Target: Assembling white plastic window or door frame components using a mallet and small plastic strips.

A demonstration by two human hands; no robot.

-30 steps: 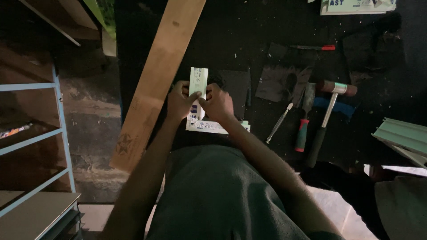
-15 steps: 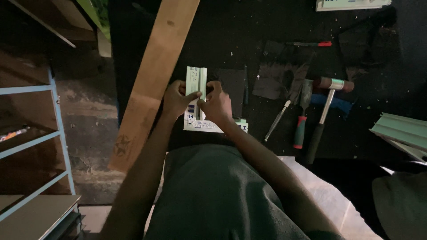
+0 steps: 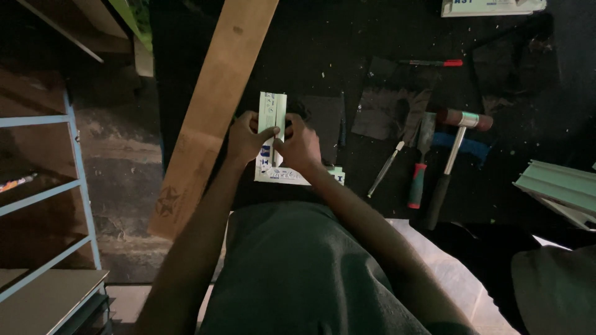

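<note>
Hands at frame centre, left hand (image 3: 246,138) and right hand (image 3: 299,144) both pinching pale green rectangular packet (image 3: 272,115), white flat label card (image 3: 292,175) beneath, long wooden plank (image 3: 214,105) left.

A plank (image 3: 211,118) lies left of the box (image 3: 272,118); screwdriver (image 3: 385,169), chisel (image 3: 421,164) and hammer (image 3: 452,155) lie right; shelving (image 3: 43,192) stands far left.

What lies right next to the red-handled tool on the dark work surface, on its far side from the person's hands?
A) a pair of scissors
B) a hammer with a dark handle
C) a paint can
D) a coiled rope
B: a hammer with a dark handle lies just beyond the red-handled tool, on the side away from both hands, on the dark work surface.
</note>
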